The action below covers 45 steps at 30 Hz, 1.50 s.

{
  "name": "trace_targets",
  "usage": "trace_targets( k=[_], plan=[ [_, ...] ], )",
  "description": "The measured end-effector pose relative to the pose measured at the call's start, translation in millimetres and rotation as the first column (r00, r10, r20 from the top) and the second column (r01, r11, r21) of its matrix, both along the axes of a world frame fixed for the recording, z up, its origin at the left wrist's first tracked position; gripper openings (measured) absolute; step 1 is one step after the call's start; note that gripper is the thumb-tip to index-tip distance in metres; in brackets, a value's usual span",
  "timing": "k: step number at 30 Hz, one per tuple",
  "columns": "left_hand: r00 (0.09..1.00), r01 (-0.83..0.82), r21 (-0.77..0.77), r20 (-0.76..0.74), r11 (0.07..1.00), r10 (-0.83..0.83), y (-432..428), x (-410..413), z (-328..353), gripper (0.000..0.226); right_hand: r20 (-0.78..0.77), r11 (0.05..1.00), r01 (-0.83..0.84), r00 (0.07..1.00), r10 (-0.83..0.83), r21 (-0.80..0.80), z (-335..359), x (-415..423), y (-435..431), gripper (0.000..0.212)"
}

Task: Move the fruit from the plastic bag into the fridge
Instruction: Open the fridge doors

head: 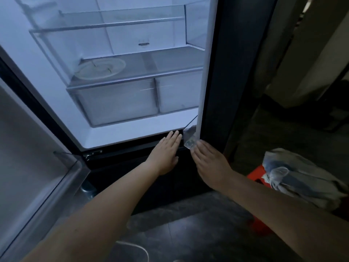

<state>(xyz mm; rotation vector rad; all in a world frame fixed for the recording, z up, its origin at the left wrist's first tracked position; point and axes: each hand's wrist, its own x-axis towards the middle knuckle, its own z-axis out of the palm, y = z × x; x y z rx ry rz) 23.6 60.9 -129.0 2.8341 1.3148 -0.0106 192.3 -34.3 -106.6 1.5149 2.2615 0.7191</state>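
Both hands reach out flat, fingers straight and holding nothing, toward the open fridge point(132, 129) at 12 o'clock. The left hand point(167, 151) is just below its white sill. The right hand point(209, 161) has its fingertips at the door bin's clear corner point(189, 140). The plastic bag point(298, 178) sits on a red stool point(256, 173) at 3 o'clock; its contents cannot be made out.

Fridge shelf point(160, 61) free right of plate point(100, 69).

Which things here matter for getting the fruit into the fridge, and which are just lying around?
For the job: fridge, drawers, left hand, right hand, bundle at right (probably the bag; no fruit visible).
Lying about: plate on a shelf, red stool, white cord on the floor.
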Motion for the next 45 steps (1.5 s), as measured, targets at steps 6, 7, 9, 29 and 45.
trace_targets(
  k=[6, 7, 9, 29, 45],
  plan=[
    [0.986, 0.168, -0.006, -0.01, 0.986, -0.168, 16.5, 19.4, -5.9, 0.079, -0.208, 0.985, 0.124, 0.973, -0.097, 0.12, -6.8, -3.0, -24.6, 0.04],
    [0.981, 0.193, -0.008, -0.009, 0.981, -0.193, 18.7, 22.4, -6.8, 0.079, -0.251, 0.977, 0.161, 0.96, -0.121, 0.143, -5.8, -4.9, -29.4, 0.039],
    [0.97, 0.244, -0.007, -0.006, 0.97, -0.244, 22.0, 27.2, -9.1, 0.077, -0.33, 0.96, 0.235, 0.928, -0.173, 0.156, -7.2, -7.8, -37.8, 0.04],
    [0.787, 0.593, 0.005, 0.211, 0.806, -0.58, -9.4, 65.5, -15.4, 0.068, -0.475, 0.783, 0.62, 0.705, -0.527, 0.052, -50.4, 4.9, -61.1, 0.079],
    [0.756, 0.655, 0.013, -0.01, 0.756, -0.655, -33.1, 162.4, -24.7, 0.08, -0.662, 0.75, 0.656, 0.599, -0.45, 0.084, -52.4, 111.0, -107.1, 0.049]
  ],
)
